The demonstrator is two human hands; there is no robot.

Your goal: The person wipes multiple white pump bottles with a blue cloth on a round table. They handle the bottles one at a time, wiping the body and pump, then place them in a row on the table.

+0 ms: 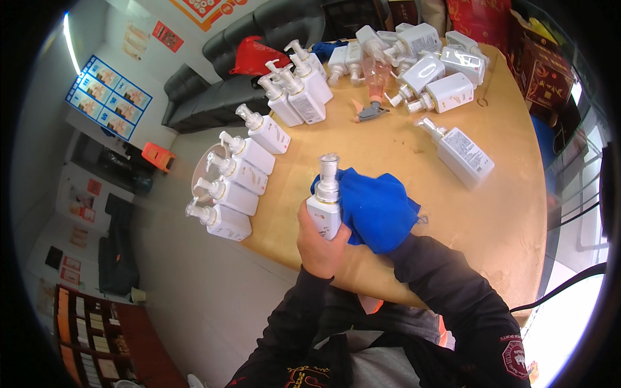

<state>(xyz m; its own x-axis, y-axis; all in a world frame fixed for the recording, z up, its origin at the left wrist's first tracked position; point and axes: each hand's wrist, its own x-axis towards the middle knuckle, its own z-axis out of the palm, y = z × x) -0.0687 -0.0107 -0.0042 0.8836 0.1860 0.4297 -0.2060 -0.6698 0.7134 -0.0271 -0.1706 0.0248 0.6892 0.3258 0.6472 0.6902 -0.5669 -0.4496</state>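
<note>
My left hand (320, 245) grips a white pump bottle (324, 218) around its lower body, near the table's front edge. The bottle has a pump head under a clear cap and a gold ring at its neck. A blue cloth (376, 206) covers my right hand, whose fingers are hidden in its folds. The cloth presses against the bottle's right side and partly wraps behind its neck. To the left, a row of several white pump bottles (242, 177) lines the table's edge. On the right lies a single white pump bottle (465, 155), its printed panel facing up.
A pink spray bottle with a grey trigger (372, 112) lies at the back among a pile of white pump bottles (422, 75). Several bottles stand upright (305, 99) at the back left of the wooden table (490, 233). Beyond are a black sofa (213, 97) and red-brown boxes (548, 72).
</note>
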